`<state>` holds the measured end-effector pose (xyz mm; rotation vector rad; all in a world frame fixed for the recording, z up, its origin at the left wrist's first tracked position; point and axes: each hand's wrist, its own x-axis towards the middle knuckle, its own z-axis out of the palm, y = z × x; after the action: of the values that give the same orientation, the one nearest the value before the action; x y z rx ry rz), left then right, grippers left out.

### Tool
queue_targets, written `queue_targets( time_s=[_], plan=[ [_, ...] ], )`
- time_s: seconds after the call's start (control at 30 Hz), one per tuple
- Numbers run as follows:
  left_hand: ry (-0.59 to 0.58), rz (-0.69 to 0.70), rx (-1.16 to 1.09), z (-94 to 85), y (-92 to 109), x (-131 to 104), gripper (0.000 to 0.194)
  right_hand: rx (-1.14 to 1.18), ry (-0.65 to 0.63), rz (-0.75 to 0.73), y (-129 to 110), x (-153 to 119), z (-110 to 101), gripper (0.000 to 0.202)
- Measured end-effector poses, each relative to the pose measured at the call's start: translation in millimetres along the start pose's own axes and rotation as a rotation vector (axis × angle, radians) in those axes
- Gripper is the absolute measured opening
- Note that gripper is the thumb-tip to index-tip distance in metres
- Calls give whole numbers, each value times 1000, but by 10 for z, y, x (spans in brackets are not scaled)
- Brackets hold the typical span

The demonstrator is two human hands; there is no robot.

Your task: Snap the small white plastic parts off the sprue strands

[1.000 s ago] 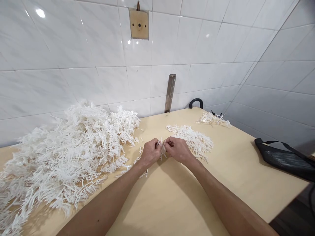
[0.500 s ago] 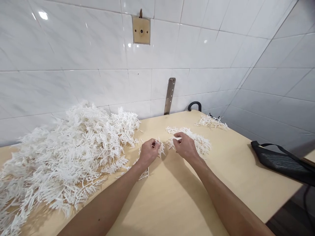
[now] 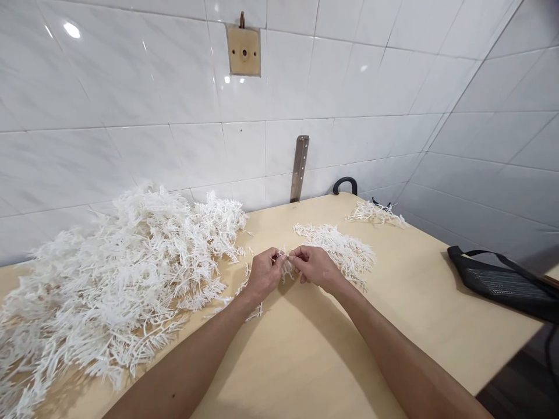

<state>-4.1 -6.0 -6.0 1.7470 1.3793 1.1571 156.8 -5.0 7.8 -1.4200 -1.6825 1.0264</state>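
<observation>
- Two hands meet over a pale tabletop (image 3: 305, 355), one white branched sprig (image 3: 287, 272) caught between your fingertips.
- Your left hand (image 3: 265, 272) clamps the sprig between thumb and forefinger; your right hand (image 3: 318, 269) pinches at its right side, thumb and forefinger together.
- The sprig lies directly between the two pinches, right of your left fingertips and left of your right ones; neither hand is nearer, as both touch it.
- Its long axis appears to run from the wall side toward you, across the line joining your hands, though your fingers hide its middle.
- Its lower twigs point down toward you, while short tips rise past your fingertips toward the tiled wall (image 3: 174, 87).
- To your left spreads a large heap of white sprigs (image 3: 131, 279); a smaller white pile (image 3: 345, 250) lies just beyond your right hand.
</observation>
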Motion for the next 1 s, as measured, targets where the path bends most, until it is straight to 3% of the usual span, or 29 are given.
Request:
queue_targets(
  time_s=[0.27, 0.37, 0.53, 0.63, 0.7, 0.77, 1.0],
  plan=[
    [-144, 1, 189, -9, -33, -10, 19, -553, 192, -345, 11, 13, 88, 13],
    [-160, 4, 153, 5, -36, -20, 17, -657, 340, -327, 113, 97, 5, 16],
    [-56, -30, 47, 15, -35, -25, 21, -468, 452, -176, 164, 119, -195, 12],
    [-11, -23, 15, 4, -33, -18, 23, -235, 242, -64, 82, 51, -185, 26],
    [-1, -12, 0, -4, -30, -15, 22, -108, 28, -50, 24, 6, -127, 33],
    [-3, -12, -9, -8, -28, -12, 19, -41, -88, -61, -11, -23, -63, 32],
    [-30, 0, 19, -3, -24, -16, 20, -57, -82, -27, -7, -25, -6, 17]
  ],
)
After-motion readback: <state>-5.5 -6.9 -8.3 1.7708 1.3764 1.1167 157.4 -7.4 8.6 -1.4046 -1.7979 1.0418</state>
